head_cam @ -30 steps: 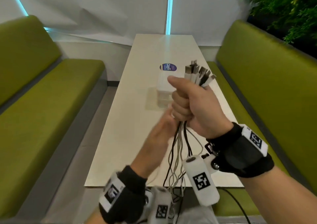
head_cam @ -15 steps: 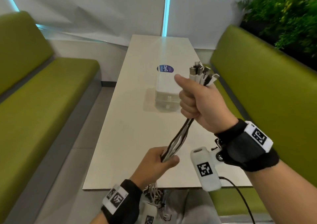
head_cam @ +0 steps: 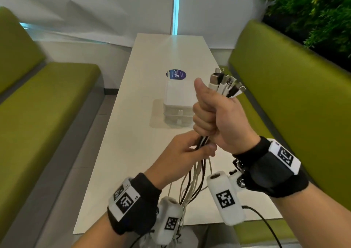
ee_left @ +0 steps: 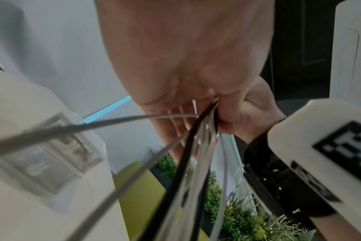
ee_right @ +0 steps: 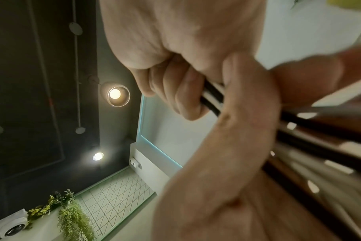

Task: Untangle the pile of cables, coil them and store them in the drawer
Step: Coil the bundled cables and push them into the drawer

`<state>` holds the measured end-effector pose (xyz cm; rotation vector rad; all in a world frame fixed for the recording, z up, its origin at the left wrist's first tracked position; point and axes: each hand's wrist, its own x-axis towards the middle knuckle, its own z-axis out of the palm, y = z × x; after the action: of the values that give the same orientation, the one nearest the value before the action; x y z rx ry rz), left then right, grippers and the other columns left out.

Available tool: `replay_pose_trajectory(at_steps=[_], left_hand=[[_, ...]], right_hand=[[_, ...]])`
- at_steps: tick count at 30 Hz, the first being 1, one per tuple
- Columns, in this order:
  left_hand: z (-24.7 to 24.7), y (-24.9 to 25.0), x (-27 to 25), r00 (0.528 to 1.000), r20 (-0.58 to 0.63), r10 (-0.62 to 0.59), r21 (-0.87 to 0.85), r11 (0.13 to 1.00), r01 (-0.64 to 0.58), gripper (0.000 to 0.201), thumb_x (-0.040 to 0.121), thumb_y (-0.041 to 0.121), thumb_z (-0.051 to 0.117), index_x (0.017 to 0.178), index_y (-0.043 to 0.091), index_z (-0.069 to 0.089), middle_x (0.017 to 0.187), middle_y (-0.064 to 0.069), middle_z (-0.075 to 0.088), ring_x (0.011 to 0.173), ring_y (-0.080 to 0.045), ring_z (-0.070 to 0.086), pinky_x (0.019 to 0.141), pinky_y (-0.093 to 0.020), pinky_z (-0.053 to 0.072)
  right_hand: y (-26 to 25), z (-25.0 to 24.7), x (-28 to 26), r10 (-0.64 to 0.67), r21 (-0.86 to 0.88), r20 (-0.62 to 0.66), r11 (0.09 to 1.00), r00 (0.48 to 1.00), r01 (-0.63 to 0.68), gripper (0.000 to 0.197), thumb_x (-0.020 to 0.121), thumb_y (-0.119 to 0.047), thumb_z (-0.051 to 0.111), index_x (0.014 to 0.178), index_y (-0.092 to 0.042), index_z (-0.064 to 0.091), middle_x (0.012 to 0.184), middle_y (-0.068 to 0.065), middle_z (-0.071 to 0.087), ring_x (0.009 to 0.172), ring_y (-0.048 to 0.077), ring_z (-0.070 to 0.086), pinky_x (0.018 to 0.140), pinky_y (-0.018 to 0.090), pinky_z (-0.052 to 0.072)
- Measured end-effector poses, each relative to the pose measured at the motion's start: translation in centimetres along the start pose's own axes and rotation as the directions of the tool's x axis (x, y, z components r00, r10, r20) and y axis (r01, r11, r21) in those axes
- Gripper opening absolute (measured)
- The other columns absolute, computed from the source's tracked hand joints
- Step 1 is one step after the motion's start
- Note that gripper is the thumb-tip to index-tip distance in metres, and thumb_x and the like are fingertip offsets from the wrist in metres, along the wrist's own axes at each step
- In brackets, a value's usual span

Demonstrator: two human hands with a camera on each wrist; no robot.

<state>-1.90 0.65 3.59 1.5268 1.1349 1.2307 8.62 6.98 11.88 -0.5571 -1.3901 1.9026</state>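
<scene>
The right hand (head_cam: 218,118) held its grip fisted round the cables (head_cam: 201,143), plugs (head_cam: 226,85) fanned above it; just below, the left hand (head_cam: 182,152) pinched the strands. Light and limp, they would probably handle best taken near the plugs.

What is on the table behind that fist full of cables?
Behind the right hand gripping the cables stands a small white drawer unit on the table, a round blue sticker beyond it. The unit's right side is hidden by the fist; its contents cannot be seen.
</scene>
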Motion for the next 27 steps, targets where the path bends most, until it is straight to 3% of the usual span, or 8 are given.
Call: replay_pose_trajectory(at_steps=[2,4,7,14,17,22,25,27], left_hand=[[0.0,-0.1,-0.1,0.996,0.076,-0.041,-0.087,0.995,0.048,0.022,0.096,0.027,0.052,0.082,0.011,0.059,0.069,0.003,0.061,0.065,-0.017,0.061,0.066,-0.026,0.049],[0.2,0.1,-0.6,0.988,0.114,-0.104,-0.204,0.971,0.125,0.03,0.099,0.034,0.043,0.075,0.018,0.053,0.058,0.009,0.041,0.048,-0.01,0.039,0.05,-0.02,0.038],[-0.3,-0.2,-0.9,0.985,0.09,-0.147,-0.2,0.966,0.162,0.044,0.1,0.049,0.038,0.072,0.02,0.055,0.056,0.013,0.031,0.046,-0.004,0.024,0.044,-0.014,0.024],[0.3,0.0,-2.4,0.963,0.127,-0.237,-0.174,0.951,0.257,0.044,0.092,0.052,0.046,0.065,0.018,0.04,0.056,0.005,0.024,0.046,-0.01,0.017,0.041,-0.018,0.017],[0.4,0.0,-3.3,0.941,0.169,-0.291,-0.211,0.922,0.324,0.045,0.085,0.059,0.049,0.058,0.024,0.042,0.056,0.003,0.023,0.044,-0.01,0.017,0.041,-0.017,0.017],[-0.4,-0.2,-4.5,0.907,0.233,-0.35,-0.109,0.918,0.382,0.048,0.092,0.054,0.041,0.058,0.021,0.043,0.048,0.006,0.029,0.041,-0.011,0.022,0.042,-0.02,0.024],[-0.6,-0.2,-4.9,0.91,0.237,-0.341,-0.062,0.929,0.365,0.054,0.095,0.06,0.04,0.064,0.017,0.045,0.049,0.008,0.03,0.041,-0.009,0.021,0.041,-0.019,0.022],[-0.8,0.1,-5.1,0.933,0.191,-0.304,0.006,0.951,0.308,0.05,0.094,0.056,0.04,0.066,0.015,0.042,0.052,0.009,0.03,0.044,-0.009,0.021,0.042,-0.019,0.021]], right_hand=[[0.1,-0.2,0.2,0.01,-0.013,0.007,1.0,1.0,-0.01,0.051,0.093,-0.036,0.055,0.056,-0.022,0.024,0.044,-0.006,0.017,0.037,0.011,0.011,0.04,0.02,0.012],[0.2,-0.3,0.2,0.031,-0.007,0.019,0.999,0.999,-0.031,0.052,0.094,-0.036,0.054,0.057,-0.022,0.022,0.045,-0.006,0.016,0.037,0.011,0.01,0.041,0.022,0.011],[0.4,-0.4,-0.2,0.057,-0.02,0.057,0.998,0.997,-0.056,0.051,0.095,-0.034,0.053,0.058,-0.02,0.021,0.044,-0.006,0.017,0.037,0.011,0.013,0.04,0.022,0.013],[-0.7,-0.4,-2.1,0.066,0.003,-0.001,0.998,0.998,-0.066,0.054,0.098,-0.033,0.05,0.053,-0.022,0.022,0.043,-0.006,0.015,0.036,0.012,0.01,0.041,0.023,0.011],[-1.2,-0.7,-2.9,0.06,0.015,-0.017,0.998,0.998,-0.06,0.055,0.096,-0.037,0.051,0.058,-0.021,0.015,0.043,-0.006,0.015,0.035,0.011,0.011,0.04,0.02,0.013],[-1.2,-1.3,-3.9,0.036,-0.009,-0.039,0.999,0.999,-0.036,0.057,0.095,-0.038,0.053,0.061,-0.021,0.011,0.044,-0.005,0.013,0.036,0.012,0.009,0.041,0.021,0.011],[-1.0,-1.6,-4.2,0.037,-0.018,-0.043,0.999,0.998,-0.038,0.057,0.094,-0.038,0.055,0.061,-0.021,0.012,0.045,-0.005,0.012,0.036,0.012,0.009,0.041,0.021,0.01],[-0.7,-1.7,-4.4,0.025,-0.041,-0.033,0.999,0.999,-0.026,0.055,0.094,-0.036,0.054,0.057,-0.022,0.017,0.044,-0.006,0.015,0.036,0.012,0.01,0.041,0.022,0.01]])
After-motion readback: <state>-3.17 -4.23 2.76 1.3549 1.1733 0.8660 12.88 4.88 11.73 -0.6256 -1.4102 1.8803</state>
